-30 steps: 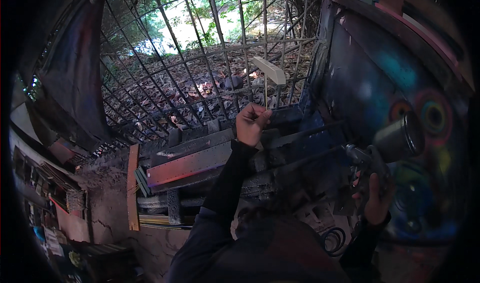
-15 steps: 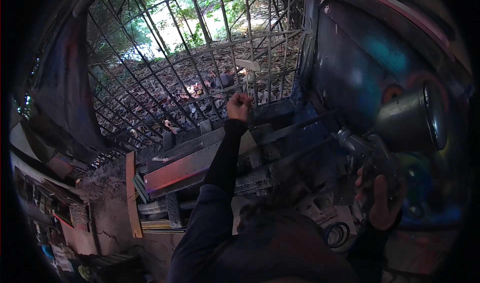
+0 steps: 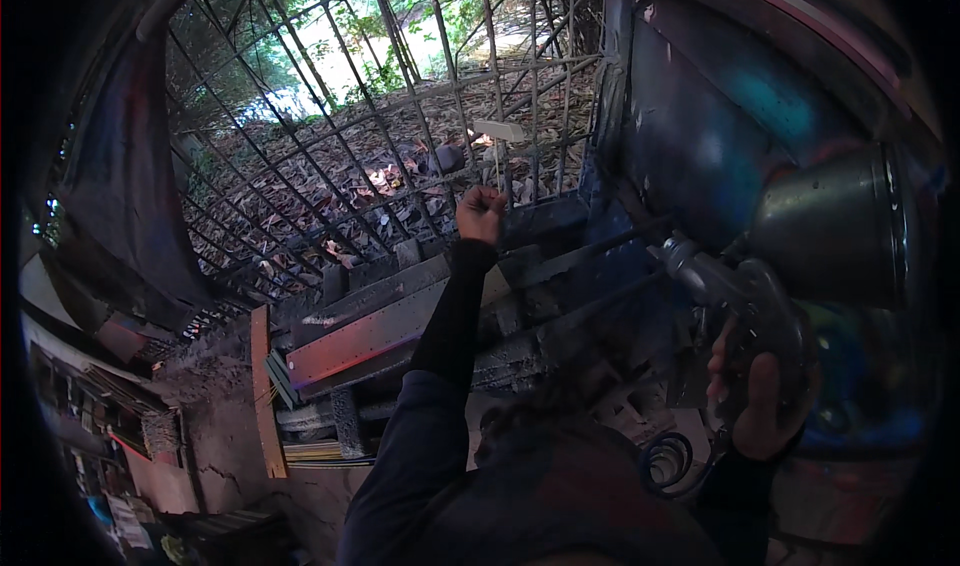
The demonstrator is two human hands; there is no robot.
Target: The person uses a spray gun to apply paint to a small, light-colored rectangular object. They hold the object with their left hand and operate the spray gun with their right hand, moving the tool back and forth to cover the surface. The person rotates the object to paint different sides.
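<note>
My left hand [image 3: 481,215] is stretched out in front, fingers pinched on a thin stick [image 3: 497,170]. At the stick's top sits a small pale flat piece [image 3: 499,131], held up before the metal bars. On the right, my right hand [image 3: 762,401] is wrapped round the grip of a metal spray gun [image 3: 735,291]. A large metal cup [image 3: 830,228] is fixed to the gun. The nozzle points left, well apart from the pale piece. Part of my right fingers is hidden behind the grip.
A barred metal grille [image 3: 375,116] stands ahead, with dry leaves behind it. Below my left arm are a perforated board [image 3: 350,338] and dark slats. A paint-stained panel [image 3: 700,116] rises at the right. A coiled hose [image 3: 668,461] hangs near my right wrist.
The spray gun has turned a little in my right hand's grasp, its cup shifting slightly down and right and its nozzle left and up. My left hand has hardly moved.
</note>
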